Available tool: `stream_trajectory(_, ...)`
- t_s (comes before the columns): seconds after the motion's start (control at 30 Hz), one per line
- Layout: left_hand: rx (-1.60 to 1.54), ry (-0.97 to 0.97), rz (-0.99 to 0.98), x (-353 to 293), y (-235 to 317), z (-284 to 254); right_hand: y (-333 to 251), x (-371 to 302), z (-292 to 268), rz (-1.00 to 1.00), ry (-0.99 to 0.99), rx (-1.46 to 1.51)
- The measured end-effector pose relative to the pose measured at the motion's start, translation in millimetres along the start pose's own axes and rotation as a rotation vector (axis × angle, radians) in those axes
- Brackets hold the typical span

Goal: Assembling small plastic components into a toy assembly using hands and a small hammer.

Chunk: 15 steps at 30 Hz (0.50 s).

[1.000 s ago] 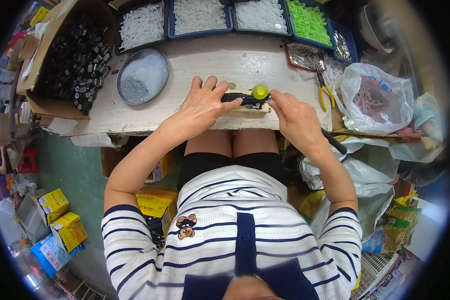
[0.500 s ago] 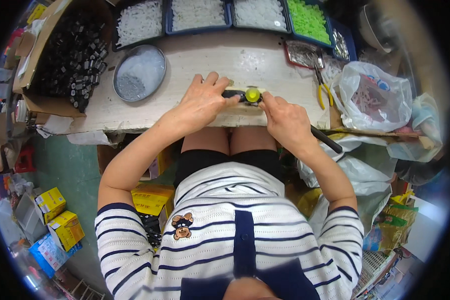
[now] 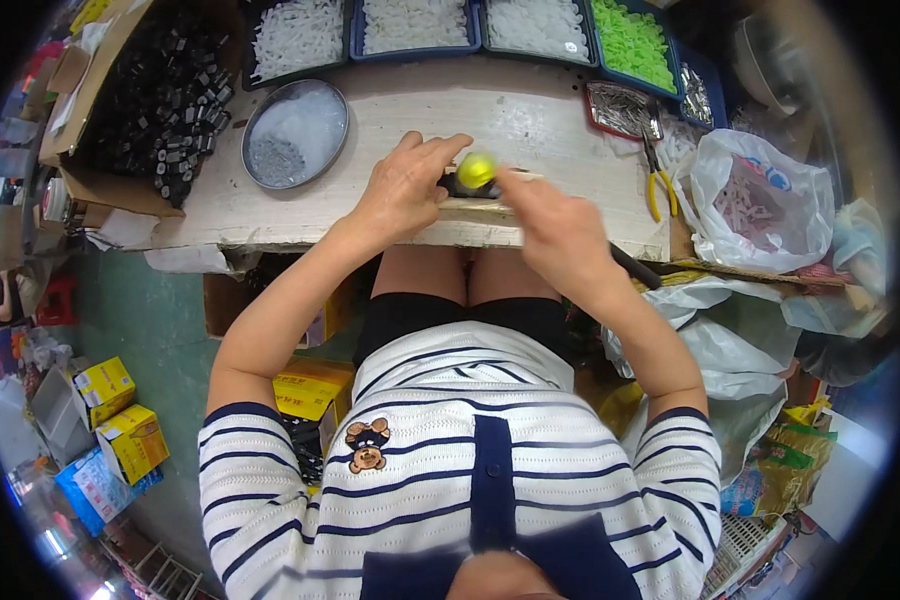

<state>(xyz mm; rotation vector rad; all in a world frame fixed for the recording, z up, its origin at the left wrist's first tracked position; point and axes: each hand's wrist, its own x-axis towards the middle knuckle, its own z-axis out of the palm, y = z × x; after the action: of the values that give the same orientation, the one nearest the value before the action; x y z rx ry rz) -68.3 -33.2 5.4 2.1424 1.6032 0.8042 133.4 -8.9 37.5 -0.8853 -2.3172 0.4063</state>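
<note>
My right hand (image 3: 562,228) is closed round a hammer (image 3: 477,170) with a round yellow head; its black handle sticks out past my wrist to the lower right. The hand and head are slightly blurred. The yellow head is over a small black part (image 3: 456,187) at the front of the table; whether they touch, I cannot tell. My left hand (image 3: 400,192) steadies this part from the left, thumb and fingers closed about it, with the index finger stretched above. A light wooden strip (image 3: 478,204) lies beneath, partly covered by my hands.
At left are a cardboard box (image 3: 80,165) of black parts and a round metal dish (image 3: 345,118) of small clear pieces. Trays (image 3: 417,52) of white and green pieces line the back. Pliers (image 3: 654,185), a red tray (image 3: 592,112) of metal pieces and a plastic bag (image 3: 805,215) are at right.
The hammer has moved left and slightly up with my right hand. My left index finger has stretched out, and the view has shifted a little.
</note>
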Motion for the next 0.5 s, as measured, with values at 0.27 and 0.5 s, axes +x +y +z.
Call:
stream_trajectory(0.27,-0.041,0.178,0.02,-17,3,12,7,28,-2,0.272,-0.348,-0.146)
stream_trajectory(0.5,0.001,0.34,-0.061,-31,2,20,7,55,-5,0.345,-0.533,-0.066)
